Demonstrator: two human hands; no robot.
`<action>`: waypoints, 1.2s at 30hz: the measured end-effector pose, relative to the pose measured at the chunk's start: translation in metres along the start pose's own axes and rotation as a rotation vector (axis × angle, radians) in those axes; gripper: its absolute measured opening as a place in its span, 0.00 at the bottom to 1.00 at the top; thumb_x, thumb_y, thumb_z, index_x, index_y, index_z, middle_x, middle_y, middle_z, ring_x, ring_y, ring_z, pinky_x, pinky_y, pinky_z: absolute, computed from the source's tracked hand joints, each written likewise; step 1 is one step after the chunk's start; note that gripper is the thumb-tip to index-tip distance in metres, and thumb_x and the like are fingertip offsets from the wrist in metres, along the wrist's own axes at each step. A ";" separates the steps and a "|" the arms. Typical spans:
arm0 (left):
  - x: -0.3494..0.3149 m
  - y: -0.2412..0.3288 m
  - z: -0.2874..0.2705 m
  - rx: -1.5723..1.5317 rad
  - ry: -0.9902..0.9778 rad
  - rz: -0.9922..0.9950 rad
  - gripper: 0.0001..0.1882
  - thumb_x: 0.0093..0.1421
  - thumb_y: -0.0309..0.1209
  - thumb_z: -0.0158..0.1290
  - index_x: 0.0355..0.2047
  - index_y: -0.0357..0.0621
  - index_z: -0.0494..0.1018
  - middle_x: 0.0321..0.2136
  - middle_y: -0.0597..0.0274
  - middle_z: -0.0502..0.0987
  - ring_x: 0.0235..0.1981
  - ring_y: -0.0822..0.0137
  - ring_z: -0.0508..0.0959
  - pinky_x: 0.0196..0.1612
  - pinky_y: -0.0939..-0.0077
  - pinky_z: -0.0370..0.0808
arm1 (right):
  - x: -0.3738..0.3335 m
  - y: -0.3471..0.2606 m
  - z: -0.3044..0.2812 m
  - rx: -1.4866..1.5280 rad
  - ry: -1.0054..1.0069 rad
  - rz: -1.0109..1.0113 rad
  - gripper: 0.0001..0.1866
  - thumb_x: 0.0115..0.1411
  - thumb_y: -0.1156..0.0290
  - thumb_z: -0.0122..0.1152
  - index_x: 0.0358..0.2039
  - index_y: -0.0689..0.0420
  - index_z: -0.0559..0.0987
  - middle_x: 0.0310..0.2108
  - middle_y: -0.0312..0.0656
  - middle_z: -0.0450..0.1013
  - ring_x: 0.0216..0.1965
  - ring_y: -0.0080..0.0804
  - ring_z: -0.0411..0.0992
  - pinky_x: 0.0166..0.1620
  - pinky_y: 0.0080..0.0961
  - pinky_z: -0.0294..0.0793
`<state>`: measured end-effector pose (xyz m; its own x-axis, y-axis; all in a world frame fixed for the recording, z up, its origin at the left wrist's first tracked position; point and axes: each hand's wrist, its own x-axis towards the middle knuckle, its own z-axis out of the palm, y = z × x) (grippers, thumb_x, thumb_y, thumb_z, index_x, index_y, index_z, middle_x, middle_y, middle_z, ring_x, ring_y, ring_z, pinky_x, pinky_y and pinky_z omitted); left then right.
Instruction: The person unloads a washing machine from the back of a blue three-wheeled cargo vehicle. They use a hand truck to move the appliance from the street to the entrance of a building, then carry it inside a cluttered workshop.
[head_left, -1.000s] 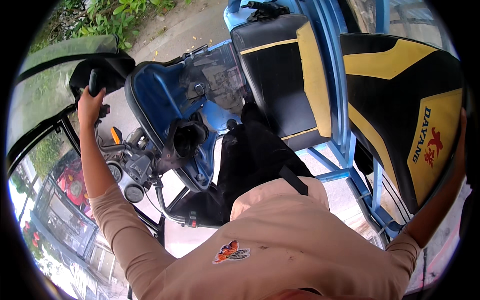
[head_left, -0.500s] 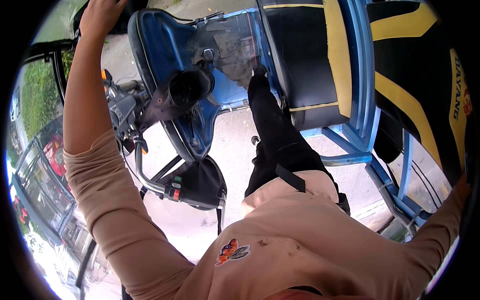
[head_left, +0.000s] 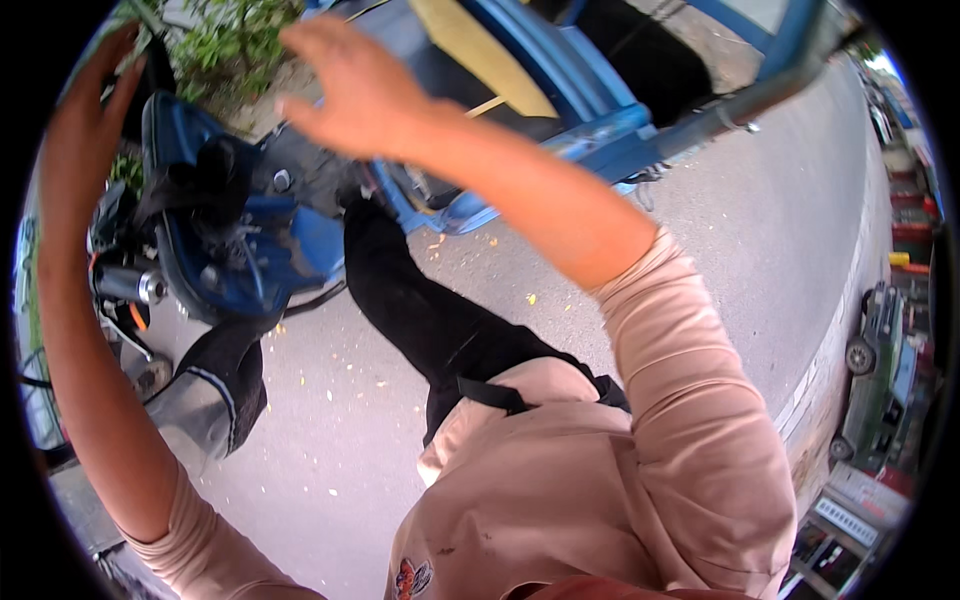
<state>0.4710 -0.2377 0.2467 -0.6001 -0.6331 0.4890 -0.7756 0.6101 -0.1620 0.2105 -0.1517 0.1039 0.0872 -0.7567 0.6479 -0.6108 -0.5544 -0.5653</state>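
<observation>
At the upper left, my left hand (head_left: pixel 100 85) reaches past the blue front of a three-wheeled vehicle. Its fingers are apart and overlap a dark part (head_left: pixel 155 75) behind them; contact cannot be made out. My right hand (head_left: pixel 355 85), slightly blurred, hangs in the air above the vehicle's floor with fingers spread and nothing in them. Below it lies the black and yellow seat (head_left: pixel 480 55). One foot, in a black trouser leg (head_left: pixel 385 265), rests on the vehicle's floor edge. A dark cover (head_left: pixel 205 185) sits on the blue front panel (head_left: pixel 190 270).
Blue frame rails (head_left: pixel 700 125) run along the right of the seat. Grey pavement (head_left: pixel 600 270) with fallen leaves lies below. A clear, dark-edged sheet (head_left: pixel 205 400) hangs at left. Green plants (head_left: pixel 235 45) grow beyond, and a parked green vehicle (head_left: pixel 880 370) stands far right.
My right arm has come in from the right edge and now reaches over the vehicle. The view has turned, so the vehicle sits farther up and left. My left hand appears farther left.
</observation>
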 end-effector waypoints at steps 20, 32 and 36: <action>-0.488 0.805 0.049 -0.452 -1.615 -0.247 0.23 0.60 0.43 0.55 0.55 0.52 0.72 0.42 0.53 0.82 0.43 0.50 0.82 0.45 0.56 0.78 | -0.633 0.028 -0.703 0.019 -0.223 0.787 0.33 0.60 0.67 0.64 0.64 0.58 0.64 0.62 0.52 0.64 0.51 0.39 0.74 0.58 0.39 0.72; -0.052 1.152 0.194 -0.218 -1.517 0.052 0.22 0.62 0.46 0.54 0.54 0.52 0.74 0.42 0.55 0.83 0.46 0.52 0.81 0.50 0.57 0.77 | -0.683 0.344 -1.370 -0.581 0.260 0.725 0.23 0.59 0.69 0.64 0.55 0.57 0.75 0.52 0.46 0.74 0.46 0.33 0.77 0.53 0.35 0.74; 0.189 1.374 0.349 -0.496 -1.233 0.038 0.18 0.62 0.43 0.54 0.49 0.50 0.77 0.40 0.48 0.82 0.43 0.46 0.81 0.48 0.53 0.76 | -0.732 0.504 -1.531 -0.486 0.402 0.924 0.21 0.59 0.73 0.63 0.54 0.59 0.76 0.49 0.45 0.76 0.42 0.33 0.78 0.50 0.30 0.76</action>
<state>-0.7758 0.3148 -0.1824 -0.6074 -0.4655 -0.6437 -0.7594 0.5781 0.2986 -1.3664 0.6530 0.1266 -0.7661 -0.5921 0.2498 -0.5597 0.4237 -0.7122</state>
